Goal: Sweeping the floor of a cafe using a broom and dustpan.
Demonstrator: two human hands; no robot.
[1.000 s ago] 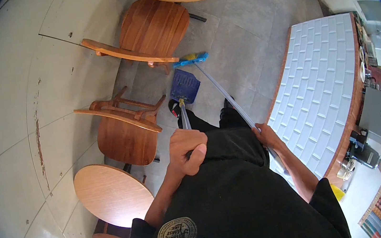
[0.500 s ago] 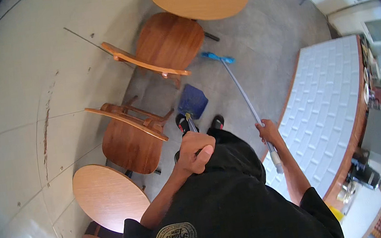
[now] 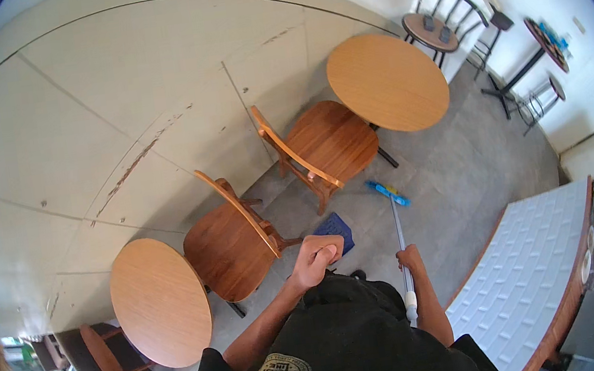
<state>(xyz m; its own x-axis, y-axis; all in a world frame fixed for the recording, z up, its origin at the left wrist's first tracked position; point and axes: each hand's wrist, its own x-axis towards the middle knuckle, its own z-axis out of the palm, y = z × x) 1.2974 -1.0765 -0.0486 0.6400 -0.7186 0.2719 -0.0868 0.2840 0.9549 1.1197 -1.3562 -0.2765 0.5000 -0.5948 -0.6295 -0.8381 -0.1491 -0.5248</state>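
My left hand (image 3: 319, 259) is closed in a fist in front of my body, around the upright handle of a dustpan, most of which it hides. Below and just beyond it, the dark blue dustpan (image 3: 340, 231) is partly covered by the fist. Farther right, my right hand (image 3: 411, 259) grips the grey pole of a broom (image 3: 398, 221). The pole's pale end points back toward my forearm. Its bright blue head (image 3: 386, 193) rests on the floor beside a leg of the farther wooden chair (image 3: 334, 139).
Another wooden chair (image 3: 227, 253) and a round table (image 3: 160, 302) stand along the beige wall (image 3: 145, 115) at left. A second round table (image 3: 389, 83) is beyond the farther chair. A white-tiled counter (image 3: 530, 271) borders the right side. Dark stools and a tall table (image 3: 519, 74) stand at the far right.
My view has tilted up and turned, so more wall and far room show. The broom pole now looks more upright, its head still near the chair leg. Both grips stay the same.
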